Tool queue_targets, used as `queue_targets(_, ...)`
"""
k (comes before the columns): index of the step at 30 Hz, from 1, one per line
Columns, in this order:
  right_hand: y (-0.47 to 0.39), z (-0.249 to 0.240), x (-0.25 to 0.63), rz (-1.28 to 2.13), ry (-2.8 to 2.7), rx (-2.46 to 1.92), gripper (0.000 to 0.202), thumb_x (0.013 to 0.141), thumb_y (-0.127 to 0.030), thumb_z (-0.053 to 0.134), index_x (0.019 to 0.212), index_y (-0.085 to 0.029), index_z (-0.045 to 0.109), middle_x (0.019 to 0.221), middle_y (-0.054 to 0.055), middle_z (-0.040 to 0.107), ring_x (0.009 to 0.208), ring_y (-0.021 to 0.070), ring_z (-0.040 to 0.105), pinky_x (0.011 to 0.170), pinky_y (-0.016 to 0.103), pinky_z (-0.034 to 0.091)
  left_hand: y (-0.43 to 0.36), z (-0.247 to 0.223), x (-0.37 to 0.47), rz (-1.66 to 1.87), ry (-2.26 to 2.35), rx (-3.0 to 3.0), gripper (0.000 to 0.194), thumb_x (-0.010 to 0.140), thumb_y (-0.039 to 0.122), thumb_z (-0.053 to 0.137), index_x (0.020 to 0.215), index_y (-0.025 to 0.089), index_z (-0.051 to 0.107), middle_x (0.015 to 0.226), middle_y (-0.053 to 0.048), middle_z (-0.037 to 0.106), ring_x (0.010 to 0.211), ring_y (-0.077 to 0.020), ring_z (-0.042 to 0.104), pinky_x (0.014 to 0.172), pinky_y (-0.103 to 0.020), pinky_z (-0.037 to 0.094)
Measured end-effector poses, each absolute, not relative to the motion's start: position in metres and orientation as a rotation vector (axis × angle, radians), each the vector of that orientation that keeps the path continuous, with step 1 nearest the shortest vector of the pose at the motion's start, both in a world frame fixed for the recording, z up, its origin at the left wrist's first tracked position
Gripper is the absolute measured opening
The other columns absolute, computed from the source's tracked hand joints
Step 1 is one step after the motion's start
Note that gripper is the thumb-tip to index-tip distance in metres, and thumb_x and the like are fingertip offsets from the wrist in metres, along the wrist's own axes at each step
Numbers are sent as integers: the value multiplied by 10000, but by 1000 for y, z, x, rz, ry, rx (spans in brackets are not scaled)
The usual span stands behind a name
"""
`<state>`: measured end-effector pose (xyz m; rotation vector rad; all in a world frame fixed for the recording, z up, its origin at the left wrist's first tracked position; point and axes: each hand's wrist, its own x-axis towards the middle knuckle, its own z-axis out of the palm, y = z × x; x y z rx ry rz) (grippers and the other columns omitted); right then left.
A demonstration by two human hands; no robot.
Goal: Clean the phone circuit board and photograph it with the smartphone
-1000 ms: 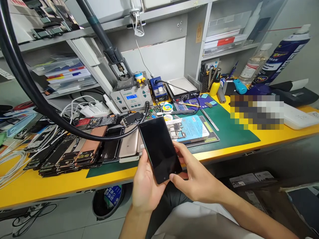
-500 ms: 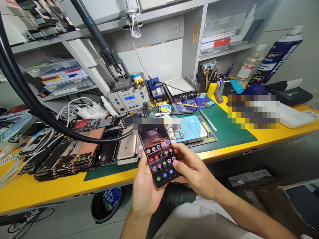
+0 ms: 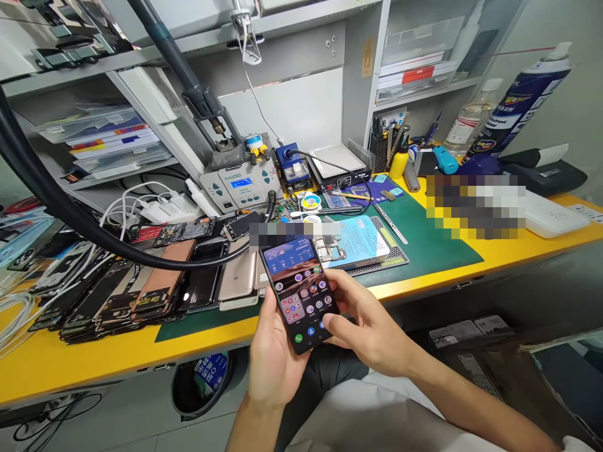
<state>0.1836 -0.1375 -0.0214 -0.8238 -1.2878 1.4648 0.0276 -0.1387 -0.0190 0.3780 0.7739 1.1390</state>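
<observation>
A black smartphone with its screen lit is held tilted in front of the bench edge. Its home screen has app icons and a weather panel at the top. My left hand wraps the phone's left side and lower back, thumb along the edge. On the right side, my right hand grips the phone too, its thumb over the lower right of the screen. The fingers behind the phone are hidden. Just beyond it lie a bare circuit board and a light blue box.
Stacked phone parts and a gold phone fill the bench's left. A black hose arches over them. Behind stand a soldering station and a blue iron holder. Tweezers rest on the green mat. A spray can stands right.
The phone's screen has switched from a page with a clock and rows of icons to one with a weather panel and a folder. My right thumb has shifted slightly left and down.
</observation>
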Motion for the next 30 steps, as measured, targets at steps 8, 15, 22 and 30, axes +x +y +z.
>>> queue_targets(8,-138,-29,182,1583,-1130,-808,302,991,-224,593,1288,-250,635,965,-2,585,760,141,497,644,252,445,-141,-21,27,1136,757,394,576,1027,627,531,1434,244,670,1328,-96,772,1339,-338,670,1176,-521,499)
queue_targets(15,-136,-25,184,1661,-1028,-752,313,918,-384,705,1189,-227,701,922,12,590,681,136,455,518,232,363,-143,-23,26,1118,769,452,564,1044,603,510,1451,240,655,1317,-112,776,1252,-358,720,1021,-539,621)
queue_targets(22,-133,-32,181,1750,-818,-801,414,955,-548,684,810,-160,660,654,-27,486,536,100,425,463,213,319,-149,-29,29,1064,830,519,758,962,770,525,1468,215,627,1168,-132,812,1015,-363,795,724,-443,698)
queue_targets(30,-145,-25,190,1832,-489,-825,403,965,-543,630,1009,-158,742,552,7,656,350,191,560,308,285,441,-152,-30,46,946,774,645,700,984,690,570,1502,221,605,929,-95,820,814,-305,795,655,-361,637)
